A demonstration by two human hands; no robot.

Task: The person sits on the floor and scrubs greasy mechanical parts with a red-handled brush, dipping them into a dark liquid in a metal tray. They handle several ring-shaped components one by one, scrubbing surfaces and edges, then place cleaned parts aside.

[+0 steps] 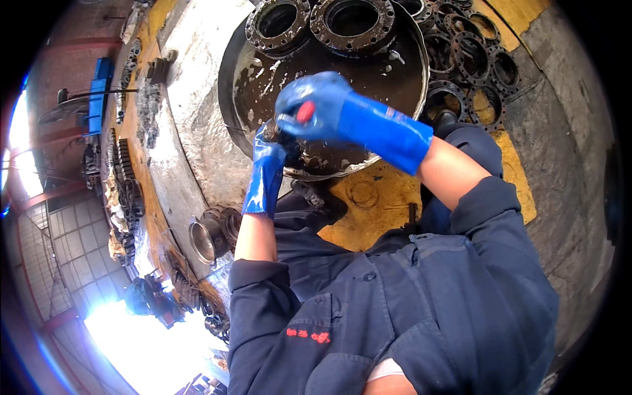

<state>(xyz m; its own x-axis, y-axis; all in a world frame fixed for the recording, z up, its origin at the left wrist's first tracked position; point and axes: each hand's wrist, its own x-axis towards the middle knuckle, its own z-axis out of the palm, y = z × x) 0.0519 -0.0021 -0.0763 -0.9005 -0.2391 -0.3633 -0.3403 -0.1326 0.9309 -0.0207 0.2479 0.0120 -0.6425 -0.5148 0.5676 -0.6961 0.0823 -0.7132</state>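
Both my hands wear long blue rubber gloves and meet over the near left part of a large round metal pan [224, 99] of dark, murky liquid. My right hand [317, 108] is closed around something with a red rounded end [305, 112], which looks like a tool's handle; the rest is hidden in the fist. Just below it, my left hand [268, 155] grips a dark, greasy part [284, 137] close to the pan's near rim. Its shape is mostly covered by the gloves. Two thick flanged metal rings, a left one [276, 25] and a right one [352, 25], rest at the pan's far side.
Several dark flanged rings [471, 56] lie piled right of the pan. A shiny metal cylinder [204, 240] lies near my left forearm. Along the left are rows of metal parts [125, 161] and a blue metal piece [99, 95]. Yellow board [362, 204] shows below the pan.
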